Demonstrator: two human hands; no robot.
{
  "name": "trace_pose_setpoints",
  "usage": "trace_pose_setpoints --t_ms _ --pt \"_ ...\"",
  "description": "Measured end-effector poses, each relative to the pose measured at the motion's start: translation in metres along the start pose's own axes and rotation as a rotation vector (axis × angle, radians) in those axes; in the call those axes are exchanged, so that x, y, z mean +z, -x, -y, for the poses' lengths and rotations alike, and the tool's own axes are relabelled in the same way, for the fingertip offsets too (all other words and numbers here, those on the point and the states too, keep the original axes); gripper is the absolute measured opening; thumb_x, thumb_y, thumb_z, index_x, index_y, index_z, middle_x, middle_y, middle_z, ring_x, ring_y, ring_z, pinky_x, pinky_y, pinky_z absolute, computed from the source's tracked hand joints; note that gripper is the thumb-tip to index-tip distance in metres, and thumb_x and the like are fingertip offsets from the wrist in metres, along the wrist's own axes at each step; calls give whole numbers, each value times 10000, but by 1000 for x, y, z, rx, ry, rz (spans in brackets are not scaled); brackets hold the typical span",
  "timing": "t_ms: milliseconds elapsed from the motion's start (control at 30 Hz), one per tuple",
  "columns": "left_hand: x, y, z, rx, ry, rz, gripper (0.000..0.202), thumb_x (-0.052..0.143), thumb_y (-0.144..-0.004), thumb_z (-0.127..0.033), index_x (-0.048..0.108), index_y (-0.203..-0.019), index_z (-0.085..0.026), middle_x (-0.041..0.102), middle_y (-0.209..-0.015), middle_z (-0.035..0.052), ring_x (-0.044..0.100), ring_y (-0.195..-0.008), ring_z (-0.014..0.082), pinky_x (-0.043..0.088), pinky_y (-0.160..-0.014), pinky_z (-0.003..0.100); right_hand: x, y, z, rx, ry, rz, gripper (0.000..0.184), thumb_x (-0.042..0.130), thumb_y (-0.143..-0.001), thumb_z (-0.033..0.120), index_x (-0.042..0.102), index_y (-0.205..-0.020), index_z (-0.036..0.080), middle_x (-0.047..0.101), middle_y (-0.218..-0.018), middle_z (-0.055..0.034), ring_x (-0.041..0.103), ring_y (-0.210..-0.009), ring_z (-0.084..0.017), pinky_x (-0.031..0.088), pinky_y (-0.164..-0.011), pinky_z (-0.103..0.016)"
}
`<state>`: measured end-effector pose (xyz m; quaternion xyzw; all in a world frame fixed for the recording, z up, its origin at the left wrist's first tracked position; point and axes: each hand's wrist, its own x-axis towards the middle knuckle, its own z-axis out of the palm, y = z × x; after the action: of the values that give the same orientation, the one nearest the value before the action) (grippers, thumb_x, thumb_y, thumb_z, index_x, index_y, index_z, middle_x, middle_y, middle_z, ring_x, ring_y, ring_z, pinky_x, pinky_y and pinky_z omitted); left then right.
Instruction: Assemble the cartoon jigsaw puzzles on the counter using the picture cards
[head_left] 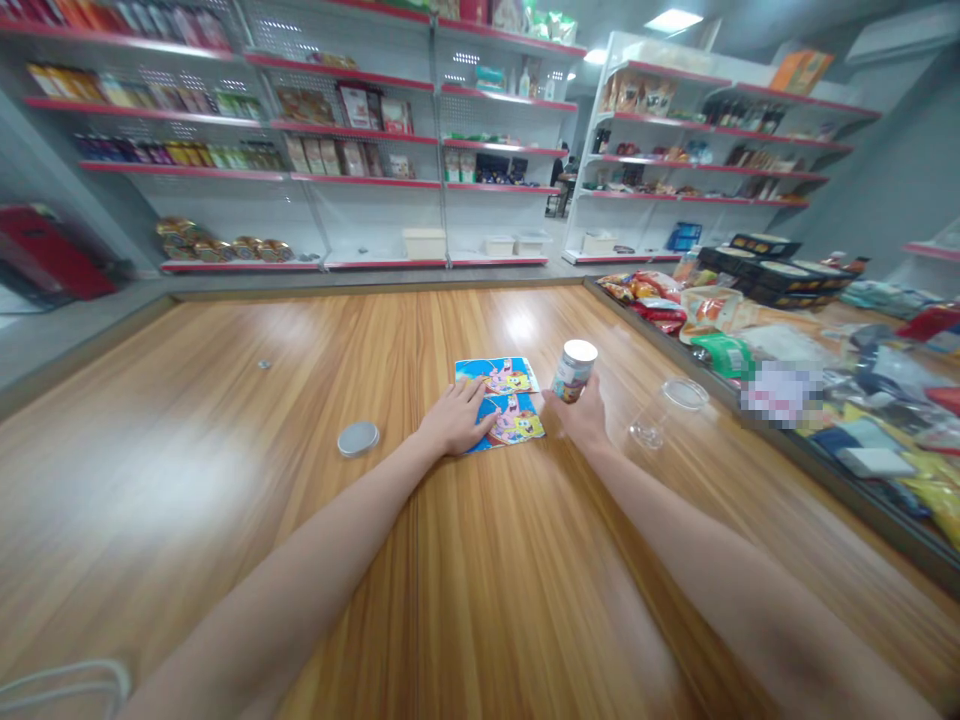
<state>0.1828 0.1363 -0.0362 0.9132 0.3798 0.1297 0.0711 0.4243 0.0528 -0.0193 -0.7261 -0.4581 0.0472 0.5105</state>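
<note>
My left hand (455, 418) lies flat with fingers stretched out on the left edge of a blue cartoon-printed sheet (508, 403) on the wooden table (225, 480). My right hand (581, 412) is closed around a small printed can (574, 370) with a white top, holding it tilted just right of the sheet. A round grey lid (358, 438) lies on the table to the left of my left hand.
A clear plastic cup (667, 410) lies on its side right of the can. A raised ledge on the right holds several snack packets (660, 300) and dark trays (780, 268). Store shelves (360, 150) with goods line the back.
</note>
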Motion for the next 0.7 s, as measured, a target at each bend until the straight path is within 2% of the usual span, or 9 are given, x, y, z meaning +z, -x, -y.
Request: trace_pose_setpoints --t_ms 67,133,200,300,433,500,567,633,700 --pt "3 -18 0 -1 20 0 784 338 -983 -631 307 -1575 -118 246 -1661 133 194 -1546 368 190 -1257 544 -1 -6 -1 73 20 1 573 705 -711 488 546 -1162 172 696 -1092 -140 672 -957 -296 534 -833 -439" --pt "6 -33 -2 6 51 -1 774 355 -978 -626 326 -1567 -124 244 -1660 142 176 -1549 374 190 -1246 570 -8 1 -2 129 44 -20 542 684 -717 479 541 -1136 167 703 -1052 -155 683 -912 -315 536 -794 -457" --pt "9 -44 -7 23 96 -5 771 380 -970 -622 343 -1558 -124 256 -1655 146 177 -1549 374 186 -1245 568 -21 19 -2 145 55 -18 548 684 -714 470 531 -1142 165 704 -1042 -165 686 -909 -331 537 -775 -467" --pt "15 -57 -20 54 189 -26 776 429 -950 -622 382 -1535 -114 295 -1640 153 181 -1549 368 174 -1250 552 -40 56 2 101 32 61 503 696 -712 452 544 -1113 189 717 -1021 -136 693 -884 -309 551 -749 -441" --pt "17 -65 -43 48 373 -121 746 466 -942 -624 454 -1485 -114 354 -1614 155 202 -1547 348 157 -1258 534 -52 100 16 22 -16 177 452 677 -765 431 537 -1125 197 723 -995 -102 696 -839 -272 564 -734 -415" --pt "13 -59 -53 22 498 -199 679 382 -993 -591 474 -1469 -116 423 -1574 159 286 -1521 326 189 -1253 520 -51 115 25 -34 -49 269 430 693 -775 425 546 -1111 200 721 -986 -87 697 -842 -256 568 -742 -395" --pt "6 -42 -58 0 640 -274 671 206 -1042 -567 476 -1465 -121 505 -1513 160 407 -1459 293 286 -1220 494 -46 125 34 -96 -78 365 428 698 -794 424 548 -1127 201 719 -1002 -82 697 -865 -245 568 -754 -377" --pt "-3 -13 -59 -2 782 -333 759 51 -1034 -597 441 -1482 -125 524 -1495 162 489 -1404 272 391 -1160 462 -39 131 43 -150 -93 440 434 678 -826 432 540 -1163 196 717 -1013 -86 694 -869 -240 565 -751 -373" --pt "-13 26 -58 15 897 -363 824 40 -1000 -680 398 -1504 -134 540 -1479 169 540 -1360 266 453 -1110 440 -29 134 52 -201 -100 496 439 654 -845 429 541 -1196 190 711 -1035 -94 688 -896 -245 562 -775 -388"
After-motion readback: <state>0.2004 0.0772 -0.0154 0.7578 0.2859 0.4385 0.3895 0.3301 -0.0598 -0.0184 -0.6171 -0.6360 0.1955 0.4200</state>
